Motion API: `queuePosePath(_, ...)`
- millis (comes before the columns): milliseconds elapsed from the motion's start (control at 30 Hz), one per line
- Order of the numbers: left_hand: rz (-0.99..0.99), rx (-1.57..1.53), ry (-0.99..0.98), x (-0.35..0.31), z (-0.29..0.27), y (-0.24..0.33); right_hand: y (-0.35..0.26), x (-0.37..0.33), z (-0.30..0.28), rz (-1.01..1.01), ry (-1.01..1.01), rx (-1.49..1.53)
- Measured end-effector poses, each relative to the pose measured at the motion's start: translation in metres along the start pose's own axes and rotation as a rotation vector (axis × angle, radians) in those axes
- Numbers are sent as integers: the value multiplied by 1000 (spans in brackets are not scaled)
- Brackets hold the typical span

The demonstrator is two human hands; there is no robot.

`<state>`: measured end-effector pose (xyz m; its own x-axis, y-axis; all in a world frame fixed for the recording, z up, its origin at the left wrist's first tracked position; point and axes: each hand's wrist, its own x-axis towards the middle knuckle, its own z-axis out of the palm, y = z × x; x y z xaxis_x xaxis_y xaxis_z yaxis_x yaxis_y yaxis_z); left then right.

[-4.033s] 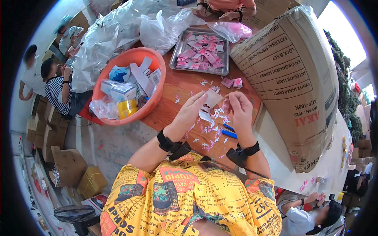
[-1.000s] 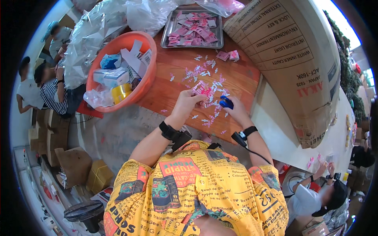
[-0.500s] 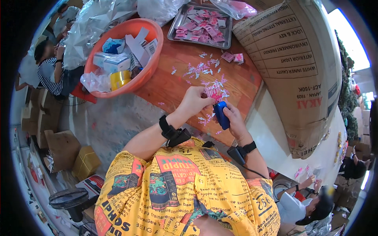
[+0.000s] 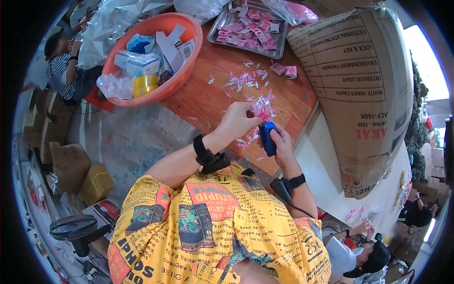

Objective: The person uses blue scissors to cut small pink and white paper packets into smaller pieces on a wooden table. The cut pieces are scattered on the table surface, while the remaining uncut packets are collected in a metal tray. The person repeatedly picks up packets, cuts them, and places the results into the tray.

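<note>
In my left hand (image 4: 239,120), between thumb and fingers, is a small pink-and-white printed card (image 4: 261,108). My right hand (image 4: 283,143) is wrapped round a blue stapler-like hand tool (image 4: 268,140). The tool's upper end meets the card's lower edge; its jaws are too small to make out. Beneath and beyond both hands, many small pink and white cut scraps (image 4: 242,79) lie scattered over the reddish wooden table (image 4: 208,63). Two pink cards (image 4: 278,69) rest to the right of the scraps.
A metal tray (image 4: 215,39) heaped with pink cards stands at the back. An orange basin (image 4: 193,68) at the left holds boxes, paper and yellow tape. On the right, a big cardboard sheet (image 4: 354,113) leans beside the table. Other people sit at left and lower right.
The view has shifted slightly, so the basin and tray sit a little higher and further right. My hands keep the same grip on the card and the blue tool.
</note>
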<state>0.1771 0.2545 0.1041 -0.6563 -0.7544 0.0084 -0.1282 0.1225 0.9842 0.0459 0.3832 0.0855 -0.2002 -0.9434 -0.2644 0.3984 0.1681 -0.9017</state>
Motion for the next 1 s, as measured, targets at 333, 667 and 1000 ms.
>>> queuePosePath(333, -12, 84, -45, 2, -1, 13, 1, 3, -5, 12, 23, -12)
queuePosePath(667, 11, 17, -47, 10, 2, -1, -2, 7, -10, 45, 23, -24)
queuePosePath(1000, -19, -37, -34, 11, 6, -4, -4, 9, -9, 61, 25, -17)
